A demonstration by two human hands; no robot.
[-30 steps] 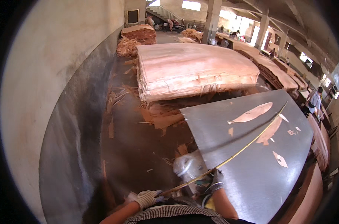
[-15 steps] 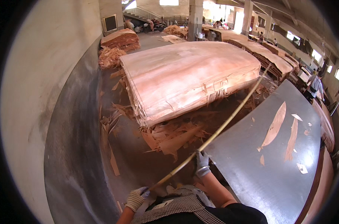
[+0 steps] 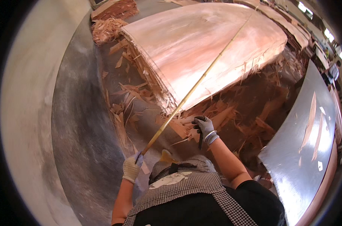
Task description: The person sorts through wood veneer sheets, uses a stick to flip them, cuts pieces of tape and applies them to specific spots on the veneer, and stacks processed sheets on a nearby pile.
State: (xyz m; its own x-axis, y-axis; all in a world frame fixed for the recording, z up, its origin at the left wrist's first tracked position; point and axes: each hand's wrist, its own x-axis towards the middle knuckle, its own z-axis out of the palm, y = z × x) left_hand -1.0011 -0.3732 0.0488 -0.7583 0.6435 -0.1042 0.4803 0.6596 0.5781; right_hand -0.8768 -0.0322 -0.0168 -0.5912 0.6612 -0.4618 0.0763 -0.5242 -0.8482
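My left hand (image 3: 132,168), in a pale glove, is closed round the thick lower end of a long bamboo pole (image 3: 192,92). The pole slants up and away to the right, over the top of a large stack of reddish wood veneer sheets (image 3: 201,45). Off the pole, my right hand (image 3: 204,126) hangs in a grey glove with dark fingertips, fingers curled, near the stack's close corner. Below it shows a narrow dark strip (image 3: 200,141); whether this is a tool I cannot tell.
Torn veneer scraps (image 3: 223,113) litter the floor round the stack. A smooth grey table (image 3: 291,162) with veneer strips stands at the right. A dark panel (image 3: 84,124) runs along the left wall. At the far right is another person (image 3: 332,73).
My right hand has let go of the pole and moved apart from it. The pole has swung left, now over the stack, and the view has tipped downward.
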